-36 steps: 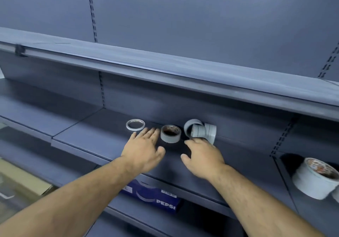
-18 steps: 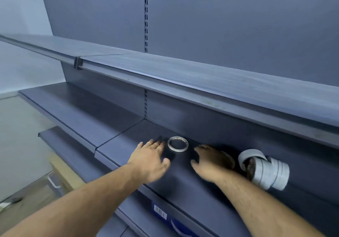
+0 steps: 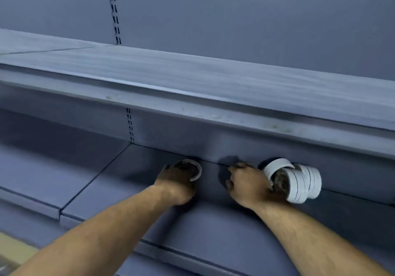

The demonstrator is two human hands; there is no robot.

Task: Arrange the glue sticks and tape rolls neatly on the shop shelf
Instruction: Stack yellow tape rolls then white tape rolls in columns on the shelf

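Overall blue-grey shop shelf (image 3: 213, 233), left hand (image 3: 178, 180) over thin tape ring (image 3: 197, 170), right hand (image 3: 249, 187) curled beside white tape rolls (image 3: 303, 182), grips unclear

Bare left forearm (image 3: 106, 228): enters from the lower left edge; stretched forward and rightward
Bare left hand (image 3: 177, 178): palm down, back towards the camera; fingers reach forward, shadowed and blurred, their bend unclear
Bare right forearm (image 3: 310, 233): enters from the lower right corner; angled up and leftward
Bare right hand (image 3: 250, 185): palm down; knuckles raised; fingers bent downward
Spacing: hands side by side; apart
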